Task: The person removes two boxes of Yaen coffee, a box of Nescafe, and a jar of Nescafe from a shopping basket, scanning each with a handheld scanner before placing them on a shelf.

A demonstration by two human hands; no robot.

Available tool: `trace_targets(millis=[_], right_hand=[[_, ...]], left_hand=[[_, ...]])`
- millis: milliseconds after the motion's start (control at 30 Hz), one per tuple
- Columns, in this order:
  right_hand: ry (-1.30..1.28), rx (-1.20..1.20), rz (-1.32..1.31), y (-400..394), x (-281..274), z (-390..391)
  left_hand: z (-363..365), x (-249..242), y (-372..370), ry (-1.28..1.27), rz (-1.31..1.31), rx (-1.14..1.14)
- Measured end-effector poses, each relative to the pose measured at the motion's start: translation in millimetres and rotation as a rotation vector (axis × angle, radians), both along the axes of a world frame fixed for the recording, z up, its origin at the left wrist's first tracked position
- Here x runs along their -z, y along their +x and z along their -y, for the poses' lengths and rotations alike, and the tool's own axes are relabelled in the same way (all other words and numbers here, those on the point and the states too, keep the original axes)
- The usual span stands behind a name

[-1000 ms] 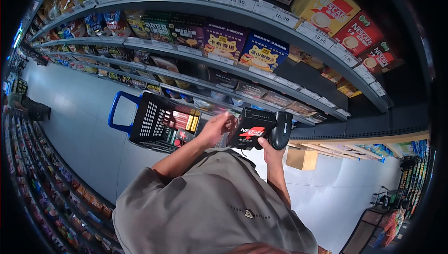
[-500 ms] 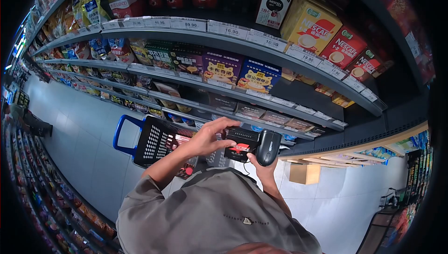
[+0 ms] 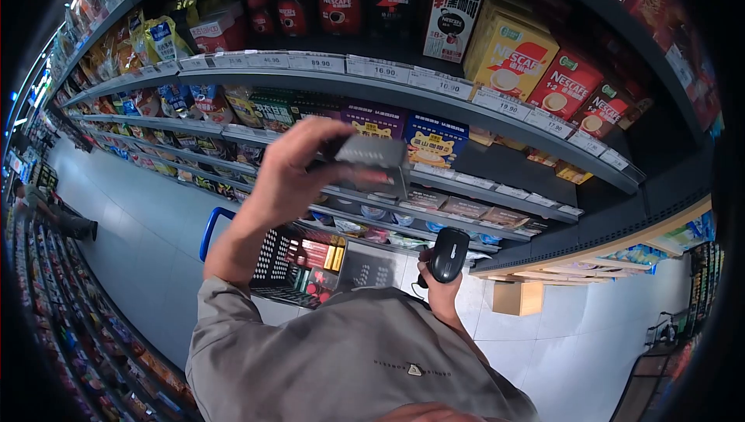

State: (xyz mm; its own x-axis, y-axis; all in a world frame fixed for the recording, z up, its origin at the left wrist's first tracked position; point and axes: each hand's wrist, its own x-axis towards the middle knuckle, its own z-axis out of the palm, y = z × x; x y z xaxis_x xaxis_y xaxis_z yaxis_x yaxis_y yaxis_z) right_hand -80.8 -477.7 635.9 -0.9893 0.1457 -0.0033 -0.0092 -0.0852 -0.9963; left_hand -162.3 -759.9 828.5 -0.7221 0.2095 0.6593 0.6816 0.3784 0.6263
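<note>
My left hand (image 3: 291,170) is raised in front of the middle shelves, fingers and thumb gripping a black coffee box (image 3: 372,162) by its left end. The box is blurred by motion and covers part of the purple coffee boxes behind it. Lower and to the right, my right hand (image 3: 441,286) is wrapped round a black handheld barcode scanner (image 3: 448,255), with a thin cable hanging below it. Under my left forearm stands a black shopping basket (image 3: 272,263) with a blue handle, holding red, yellow and dark packages.
Shelving with a price-tag edge (image 3: 388,70) curves across the front, stocked with coffee boxes such as a yellow Nescafe box (image 3: 512,57). A cardboard box (image 3: 518,298) sits on the floor at right. A person (image 3: 54,212) is in the aisle at far left.
My left hand has lifted the black coffee box up and left, away from the scanner, toward the shelves. My right hand has released the box and keeps the scanner low.
</note>
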Motion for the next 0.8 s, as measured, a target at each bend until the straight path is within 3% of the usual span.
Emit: trace_targets(millis=[133,300,333,533,600,800], right_hand=[[-0.116,-0.007,0.016,9,19,-3],[0.019,-0.071,0.080,17,22,-6],[0.034,-0.071,0.046,18,22,-5],[0.050,-0.123,0.053,20,17,-4],[0.042,-0.120,0.041,20,20,-4],[0.034,-0.115,0.037,21,23,-5]], left_hand=[[17,-41,-19,0.207,-0.036,0.040],[26,-82,-48,0.096,-0.232,-0.147],[29,-83,-61,0.146,-0.268,-0.070],[31,-96,-103,0.024,-0.341,-0.107],[31,-99,-113,-0.115,-0.382,-0.206],[30,-97,-146,-0.106,-0.369,-0.183]])
